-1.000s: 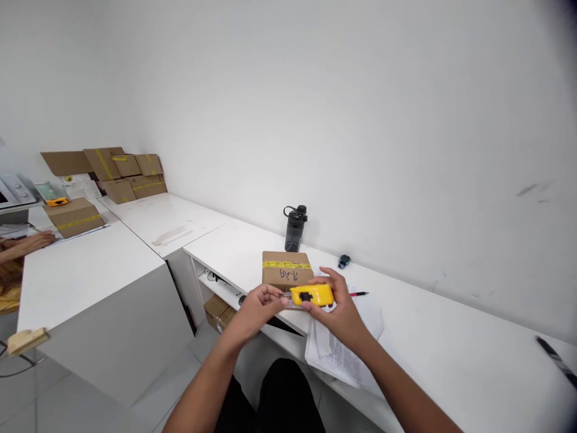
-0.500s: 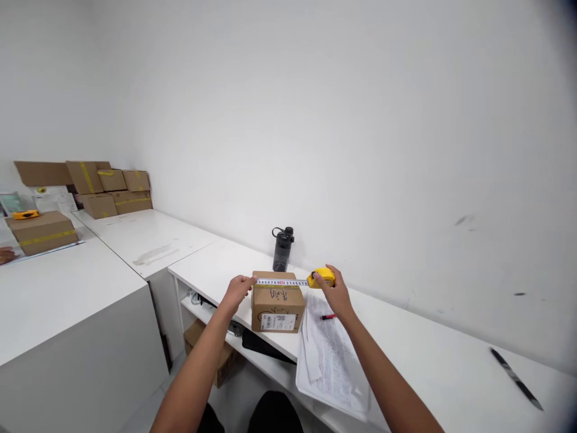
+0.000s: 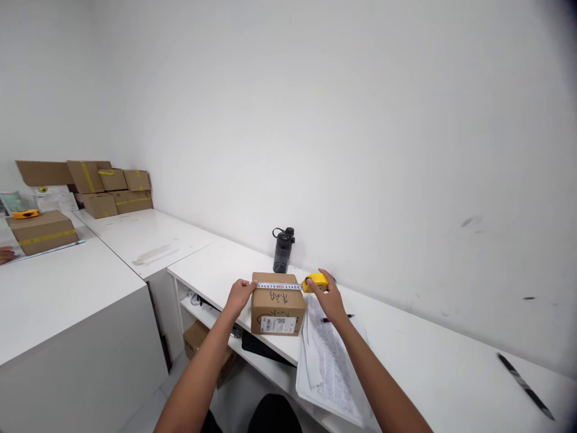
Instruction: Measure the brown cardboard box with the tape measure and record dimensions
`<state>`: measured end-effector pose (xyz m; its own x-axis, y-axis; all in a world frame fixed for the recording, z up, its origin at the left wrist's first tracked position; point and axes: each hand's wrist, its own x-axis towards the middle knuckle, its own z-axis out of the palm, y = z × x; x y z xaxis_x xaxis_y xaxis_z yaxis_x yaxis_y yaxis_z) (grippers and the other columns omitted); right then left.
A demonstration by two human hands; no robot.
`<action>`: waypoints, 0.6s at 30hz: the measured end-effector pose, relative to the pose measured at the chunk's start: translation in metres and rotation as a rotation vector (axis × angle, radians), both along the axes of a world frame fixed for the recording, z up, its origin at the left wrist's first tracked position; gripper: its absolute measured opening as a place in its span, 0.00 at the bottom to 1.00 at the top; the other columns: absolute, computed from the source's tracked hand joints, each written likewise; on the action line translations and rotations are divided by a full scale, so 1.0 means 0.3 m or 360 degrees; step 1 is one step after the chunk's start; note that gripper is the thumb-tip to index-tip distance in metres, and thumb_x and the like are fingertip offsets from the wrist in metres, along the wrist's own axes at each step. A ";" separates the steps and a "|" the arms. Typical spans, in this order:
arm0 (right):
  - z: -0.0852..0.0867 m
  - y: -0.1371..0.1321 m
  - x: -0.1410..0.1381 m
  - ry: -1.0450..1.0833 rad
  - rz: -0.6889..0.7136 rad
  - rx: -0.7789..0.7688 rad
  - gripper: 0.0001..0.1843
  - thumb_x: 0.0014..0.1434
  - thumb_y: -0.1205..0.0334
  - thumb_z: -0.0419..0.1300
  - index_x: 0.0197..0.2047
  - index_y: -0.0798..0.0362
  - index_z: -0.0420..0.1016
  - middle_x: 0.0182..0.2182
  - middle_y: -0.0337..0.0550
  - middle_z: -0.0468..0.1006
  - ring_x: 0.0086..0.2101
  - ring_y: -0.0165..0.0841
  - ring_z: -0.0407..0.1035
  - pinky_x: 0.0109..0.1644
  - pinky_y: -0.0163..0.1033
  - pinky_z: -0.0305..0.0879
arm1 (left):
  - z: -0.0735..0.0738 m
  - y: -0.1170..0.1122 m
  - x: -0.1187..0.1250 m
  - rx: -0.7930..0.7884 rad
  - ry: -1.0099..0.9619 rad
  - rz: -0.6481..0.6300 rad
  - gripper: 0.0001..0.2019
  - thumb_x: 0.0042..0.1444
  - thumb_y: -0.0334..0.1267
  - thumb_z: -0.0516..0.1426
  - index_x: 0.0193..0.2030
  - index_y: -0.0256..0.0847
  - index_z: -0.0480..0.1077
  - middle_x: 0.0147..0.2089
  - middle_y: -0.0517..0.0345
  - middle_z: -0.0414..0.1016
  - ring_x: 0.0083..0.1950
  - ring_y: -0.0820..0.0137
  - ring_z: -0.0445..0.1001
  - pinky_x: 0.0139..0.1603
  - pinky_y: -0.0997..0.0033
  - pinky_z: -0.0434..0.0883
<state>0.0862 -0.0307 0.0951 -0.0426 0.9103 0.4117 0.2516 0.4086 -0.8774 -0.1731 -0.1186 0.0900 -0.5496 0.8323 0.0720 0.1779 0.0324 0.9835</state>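
A small cardboard box [image 3: 277,310] with a yellow tape strip, handwriting and a white label stands on the white desk [image 3: 419,352]. A tape measure blade [image 3: 279,287] lies stretched across the box top. My left hand [image 3: 241,294] pinches the blade's end at the box's left edge. My right hand [image 3: 328,296] grips the yellow tape measure case [image 3: 314,282] just past the box's right edge.
Printed papers [image 3: 327,367] and a red pen [image 3: 336,318] lie right of the box, a dark bottle [image 3: 283,250] behind it. A black pen [image 3: 525,386] lies far right. Taped boxes [image 3: 97,186] and an orange tool [image 3: 26,213] sit on the left tables. Another person's hand [image 3: 5,255] shows at the left edge.
A second ago both hands held the tape measure near my body. They moved to the box and drew the blade across its top; the case has since dropped closer to the box's right edge.
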 end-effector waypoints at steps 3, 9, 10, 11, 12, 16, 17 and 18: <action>-0.002 -0.003 0.004 -0.0021 0.0003 -0.0007 0.37 0.50 0.39 0.61 0.60 0.48 0.66 0.55 0.48 0.70 0.51 0.42 0.66 0.54 0.47 0.63 | -0.005 -0.002 0.003 0.0015 -0.0009 -0.0005 0.20 0.41 0.55 0.63 0.26 0.39 0.65 0.26 0.61 0.68 0.31 0.68 0.67 0.34 0.69 0.64; 0.000 0.000 0.009 -0.0054 -0.0002 -0.0036 0.38 0.51 0.39 0.60 0.61 0.48 0.64 0.54 0.48 0.69 0.50 0.41 0.66 0.54 0.47 0.63 | -0.010 0.001 0.012 0.0101 -0.0097 -0.0048 0.20 0.45 0.52 0.63 0.37 0.37 0.70 0.40 0.50 0.75 0.42 0.62 0.73 0.44 0.64 0.67; -0.003 0.002 0.009 -0.0060 -0.0008 -0.0039 0.38 0.51 0.39 0.60 0.61 0.48 0.64 0.54 0.48 0.69 0.49 0.41 0.66 0.54 0.47 0.63 | -0.012 0.004 0.012 0.0122 -0.0113 -0.0059 0.20 0.46 0.51 0.63 0.39 0.37 0.71 0.45 0.47 0.75 0.47 0.61 0.73 0.48 0.63 0.67; -0.006 0.004 0.008 -0.0064 -0.0013 -0.0039 0.38 0.51 0.39 0.60 0.61 0.48 0.64 0.53 0.48 0.70 0.49 0.41 0.67 0.53 0.47 0.63 | -0.015 0.008 0.011 0.0142 -0.0130 -0.0073 0.20 0.46 0.50 0.64 0.41 0.38 0.72 0.49 0.45 0.75 0.51 0.60 0.72 0.52 0.63 0.66; -0.010 0.006 0.008 -0.0067 -0.0014 -0.0035 0.38 0.51 0.38 0.60 0.60 0.49 0.64 0.53 0.48 0.70 0.48 0.41 0.67 0.53 0.47 0.63 | -0.019 0.011 0.010 0.0159 -0.0146 -0.0089 0.20 0.47 0.48 0.64 0.43 0.38 0.72 0.53 0.44 0.73 0.54 0.59 0.71 0.54 0.62 0.64; -0.030 0.014 0.008 -0.0079 -0.0021 0.0003 0.36 0.50 0.39 0.60 0.59 0.49 0.66 0.52 0.48 0.70 0.49 0.41 0.66 0.53 0.47 0.63 | -0.042 0.026 0.006 0.0197 -0.0219 -0.0129 0.25 0.50 0.46 0.63 0.53 0.39 0.68 0.64 0.40 0.64 0.62 0.57 0.65 0.60 0.60 0.62; -0.034 0.016 0.008 -0.0078 -0.0023 0.0014 0.36 0.50 0.38 0.60 0.58 0.49 0.66 0.52 0.48 0.70 0.49 0.41 0.66 0.53 0.47 0.63 | -0.050 0.030 0.006 0.0217 -0.0258 -0.0138 0.27 0.51 0.46 0.63 0.56 0.40 0.66 0.66 0.40 0.61 0.64 0.57 0.63 0.61 0.60 0.61; -0.037 0.018 0.009 -0.0075 -0.0021 0.0021 0.36 0.51 0.38 0.60 0.58 0.49 0.66 0.52 0.48 0.70 0.48 0.41 0.66 0.53 0.47 0.63 | -0.057 0.034 0.007 0.0238 -0.0304 -0.0149 0.28 0.51 0.45 0.63 0.57 0.40 0.64 0.67 0.40 0.58 0.67 0.57 0.60 0.62 0.60 0.60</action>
<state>0.0890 -0.0252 0.0839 -0.0500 0.9055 0.4214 0.2982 0.4162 -0.8590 -0.1712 -0.1084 0.0728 -0.4863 0.8680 0.1002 -0.0161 -0.1235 0.9922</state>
